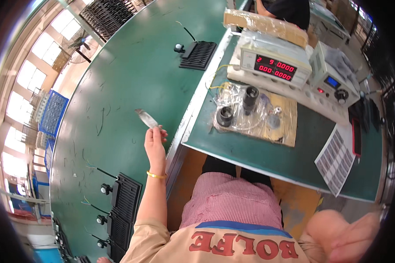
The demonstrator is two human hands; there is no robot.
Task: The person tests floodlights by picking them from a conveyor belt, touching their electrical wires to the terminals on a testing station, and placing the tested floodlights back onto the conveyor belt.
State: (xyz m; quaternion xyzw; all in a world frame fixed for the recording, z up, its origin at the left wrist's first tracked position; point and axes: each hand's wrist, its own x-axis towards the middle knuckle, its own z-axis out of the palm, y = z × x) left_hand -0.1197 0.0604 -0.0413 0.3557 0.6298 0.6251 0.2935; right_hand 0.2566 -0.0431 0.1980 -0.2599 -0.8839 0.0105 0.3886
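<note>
My left hand (155,142) reaches out over the wide green belt (127,87) and pinches a thin, silvery, see-through strip (145,118) between its fingertips; the strip sticks up and to the left. A gold bangle (156,175) circles that wrist. My right hand (349,236) sits at the lower right, very close to the camera and blurred. It touches nothing I can make out, and its fingers cannot be read. My checked pink apron (232,201) fills the lower middle.
Black finned lamp housings lie on the belt: one far ahead (198,55), several at the near left (125,195). The green bench (267,153) carries a meter with red digits (274,65), a second instrument (333,81), black cylinders (250,97) on a brown board, and a printed sheet (335,160). Another person (287,9) is at the top.
</note>
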